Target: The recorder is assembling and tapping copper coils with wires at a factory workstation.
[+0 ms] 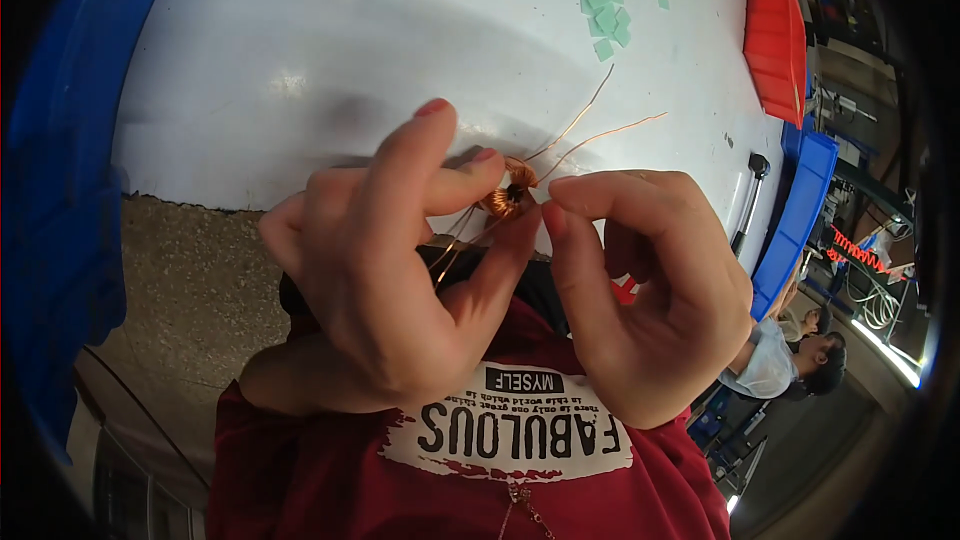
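Note:
Near the table's front edge, a small ring-shaped coil of copper wire with a dark centre is pinched between the thumb and fingers of my left hand. Two long copper wire ends stick out from it toward the far right, and further wire ends hang down toward my body. Close against the coil's right side is my right hand, its thumb and index fingertips pressed together and the other fingers curled. Whatever lies between those fingertips is hidden or too small to name.
Several pale green squares lie scattered on the white table. On the right are a red bin, a blue tray and a slim black-ended tool. A blue container borders the left. Another person sits at the far right.

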Available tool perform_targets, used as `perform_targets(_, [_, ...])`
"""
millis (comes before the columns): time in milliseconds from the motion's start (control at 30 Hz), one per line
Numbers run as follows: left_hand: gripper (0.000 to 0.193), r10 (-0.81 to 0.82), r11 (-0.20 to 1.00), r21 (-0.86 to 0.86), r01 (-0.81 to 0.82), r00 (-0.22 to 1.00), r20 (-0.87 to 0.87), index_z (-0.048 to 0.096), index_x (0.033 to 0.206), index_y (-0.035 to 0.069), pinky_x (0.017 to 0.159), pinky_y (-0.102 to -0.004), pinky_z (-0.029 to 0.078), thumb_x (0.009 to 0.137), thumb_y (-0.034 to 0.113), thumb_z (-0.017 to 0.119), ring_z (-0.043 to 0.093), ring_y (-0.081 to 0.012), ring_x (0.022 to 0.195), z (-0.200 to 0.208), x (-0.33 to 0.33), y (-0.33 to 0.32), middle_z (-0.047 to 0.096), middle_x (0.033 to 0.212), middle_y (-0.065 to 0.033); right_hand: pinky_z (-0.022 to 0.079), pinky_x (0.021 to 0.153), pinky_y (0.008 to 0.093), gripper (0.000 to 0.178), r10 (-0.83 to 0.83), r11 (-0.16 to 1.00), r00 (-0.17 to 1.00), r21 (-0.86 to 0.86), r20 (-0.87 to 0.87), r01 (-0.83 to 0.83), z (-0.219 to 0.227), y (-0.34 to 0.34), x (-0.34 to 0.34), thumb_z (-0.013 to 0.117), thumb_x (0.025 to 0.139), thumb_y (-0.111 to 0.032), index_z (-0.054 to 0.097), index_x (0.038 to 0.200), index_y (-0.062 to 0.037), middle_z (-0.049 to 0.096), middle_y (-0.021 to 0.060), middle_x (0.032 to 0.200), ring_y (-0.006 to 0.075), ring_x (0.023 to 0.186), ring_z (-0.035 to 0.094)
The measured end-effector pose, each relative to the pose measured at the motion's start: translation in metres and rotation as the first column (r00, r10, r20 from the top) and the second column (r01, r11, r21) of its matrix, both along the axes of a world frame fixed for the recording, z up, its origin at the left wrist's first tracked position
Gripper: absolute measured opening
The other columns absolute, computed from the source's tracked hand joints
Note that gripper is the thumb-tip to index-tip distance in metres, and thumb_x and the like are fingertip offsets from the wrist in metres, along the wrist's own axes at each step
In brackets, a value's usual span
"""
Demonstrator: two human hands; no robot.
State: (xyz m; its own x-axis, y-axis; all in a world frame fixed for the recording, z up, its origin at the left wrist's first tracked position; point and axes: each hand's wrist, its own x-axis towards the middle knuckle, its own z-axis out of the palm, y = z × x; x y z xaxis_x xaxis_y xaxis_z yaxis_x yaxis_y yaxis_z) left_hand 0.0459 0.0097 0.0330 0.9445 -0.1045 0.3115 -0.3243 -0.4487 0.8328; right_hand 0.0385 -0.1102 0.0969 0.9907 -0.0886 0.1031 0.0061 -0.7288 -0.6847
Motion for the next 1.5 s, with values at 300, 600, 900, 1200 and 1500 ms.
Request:
perform_targets(300, [0.064,-0.011,1.000,0.023,0.009,0.997,0.073,0.043,0.122,-0.002,0.061,-0.0198,0.034,0.065,0.000,0.074,0.045,-0.0108,0.076,-0.008,0.002,0.004,0.069,0.093,-0.0072,0.028,0.047,0.0178,0.021,0.001,0.991,0.998,-0.131,-0.070,-0.010,0.002,0.011,0.007,0.065,0.066,0.015,0.067,0.081,-0.0003,0.058,0.0030,0.073,0.0058,0.052,0.037])
perform_targets(600, [0.058,0.033,0.999,0.012,-0.034,0.995,0.095,0.047,0.117,-0.001,0.063,-0.0202,0.033,0.065,-0.001,0.073,0.042,-0.0120,0.077,-0.007,0.001,-0.005,0.069,0.091,-0.0071,0.027,0.046,0.0179,0.024,-0.011,0.967,1.000,-0.253,-0.026,0.004,0.002,0.019,0.009,0.066,0.064,0.016,0.068,0.081,-0.0013,0.055,0.0017,0.069,0.0065,0.052,0.038])
perform_targets(900, [0.027,0.144,0.970,0.123,-0.209,0.905,0.399,0.067,0.089,0.008,0.068,-0.0302,0.035,0.064,0.001,0.074,0.044,-0.0123,0.063,-0.024,0.000,-0.011,0.067,0.085,-0.0057,0.043,0.071,0.0236,0.037,-0.255,0.965,0.963,-0.080,-0.085,0.249,0.003,-0.027,-0.018,0.056,0.089,-0.009,0.052,0.125,-0.0021,0.062,0.0104,0.103,0.0121,0.079,0.051])
perform_targets(1200, [0.016,0.215,0.882,0.239,-0.406,0.799,0.562,0.055,0.065,0.003,0.060,-0.0320,0.037,0.070,-0.003,0.069,0.042,-0.0165,0.058,-0.009,-0.001,-0.029,0.065,0.084,-0.0152,0.047,0.068,0.0440,0.045,-0.604,0.556,0.793,-0.754,-0.079,0.348,-0.021,-0.309,-0.126,0.050,0.096,-0.035,0.062,0.101,0.0078,0.064,0.0264,0.084,0.0415,0.072,0.059])
perform_targets(1500, [0.016,0.210,0.897,0.215,-0.385,0.802,0.559,0.053,0.064,0.003,0.061,-0.0339,0.037,0.070,-0.005,0.066,0.044,-0.0186,0.064,-0.011,0.006,-0.038,0.062,0.081,-0.0138,0.037,0.051,0.0255,0.037,-0.630,0.773,0.716,-0.147,-0.300,0.618,-0.003,-0.309,-0.117,0.046,0.099,-0.033,0.058,0.107,0.0009,0.059,0.0132,0.077,0.0161,0.061,0.050])
